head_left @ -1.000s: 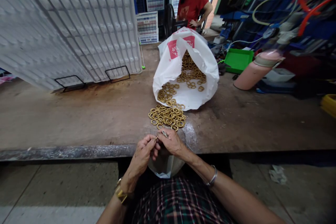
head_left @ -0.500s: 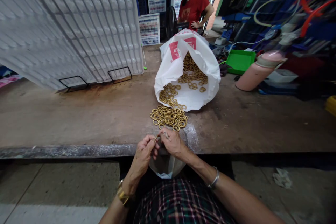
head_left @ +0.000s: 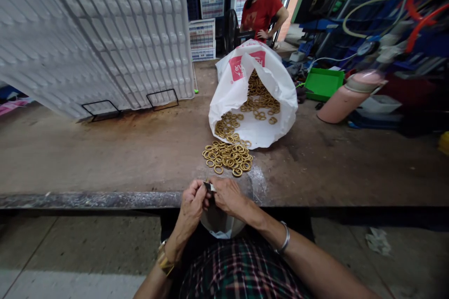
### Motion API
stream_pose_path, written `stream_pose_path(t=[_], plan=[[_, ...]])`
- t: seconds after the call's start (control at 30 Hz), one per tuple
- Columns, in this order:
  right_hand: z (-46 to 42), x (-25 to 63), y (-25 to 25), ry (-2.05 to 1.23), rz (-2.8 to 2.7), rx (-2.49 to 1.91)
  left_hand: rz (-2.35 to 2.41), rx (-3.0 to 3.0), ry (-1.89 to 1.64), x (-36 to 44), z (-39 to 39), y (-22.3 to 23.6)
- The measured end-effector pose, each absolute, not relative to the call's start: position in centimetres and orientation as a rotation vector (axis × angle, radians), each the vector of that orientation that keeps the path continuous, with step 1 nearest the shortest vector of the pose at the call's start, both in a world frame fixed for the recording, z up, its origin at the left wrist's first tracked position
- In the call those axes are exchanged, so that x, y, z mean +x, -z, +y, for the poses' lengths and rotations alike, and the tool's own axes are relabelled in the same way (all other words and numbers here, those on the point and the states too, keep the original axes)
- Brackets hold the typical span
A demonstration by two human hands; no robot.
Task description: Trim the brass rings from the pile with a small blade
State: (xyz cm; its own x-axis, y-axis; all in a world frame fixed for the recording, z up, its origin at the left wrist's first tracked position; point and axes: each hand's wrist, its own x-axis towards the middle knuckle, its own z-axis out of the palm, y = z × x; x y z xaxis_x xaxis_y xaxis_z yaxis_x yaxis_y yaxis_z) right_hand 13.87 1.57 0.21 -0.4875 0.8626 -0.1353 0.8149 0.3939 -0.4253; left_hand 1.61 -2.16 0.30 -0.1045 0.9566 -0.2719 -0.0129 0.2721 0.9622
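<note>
My left hand pinches a brass-coloured ring, mostly hidden by the fingers, at the table's front edge. Close against it, my right hand grips a small blade, dark at one end and pale at the other, which meets the left fingertips. Just beyond both hands lies a pile of brass-coloured rings. More rings spill from the mouth of a white sack with red print. Below my hands is a round greyish container, partly covered by them.
White ribbed trays stand upright at the left on black wire stands. To the right are a pink bottle and a green tray. Behind the sack stands a person in a red shirt, near stacked crates.
My right hand has turned, so the blade's dark part now shows between the fingertips of both hands. The whole view has shifted slightly; the pile and sack look the same.
</note>
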Motion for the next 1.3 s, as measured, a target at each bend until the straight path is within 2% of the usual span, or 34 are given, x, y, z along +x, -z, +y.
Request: stream_pose_path(t=[0.37,0.77,1.03,1.17,1.3], plan=[[3.2,15.0,-0.6,-0.539,-2.418,-1.746,0.975,0.633,-1.145,1.7,-4.1,-1.6],[4.1,14.3,-0.2,-0.377,-2.433,-1.849,0.833,0.274,-1.187,0.9,-3.2,-0.6],[4.1,15.1,1.1,-0.382,-2.393,-1.710,0.910,0.223,-1.177,0.9,-2.8,-0.8],[3.9,15.6,1.0,-0.579,-2.291,-1.568,1.117,0.540,-1.195,1.5,-2.5,-0.7],[3.9,15.9,-0.1,-1.035,-2.056,-1.352,1.308,0.911,-1.205,1.6,-2.0,-0.3]])
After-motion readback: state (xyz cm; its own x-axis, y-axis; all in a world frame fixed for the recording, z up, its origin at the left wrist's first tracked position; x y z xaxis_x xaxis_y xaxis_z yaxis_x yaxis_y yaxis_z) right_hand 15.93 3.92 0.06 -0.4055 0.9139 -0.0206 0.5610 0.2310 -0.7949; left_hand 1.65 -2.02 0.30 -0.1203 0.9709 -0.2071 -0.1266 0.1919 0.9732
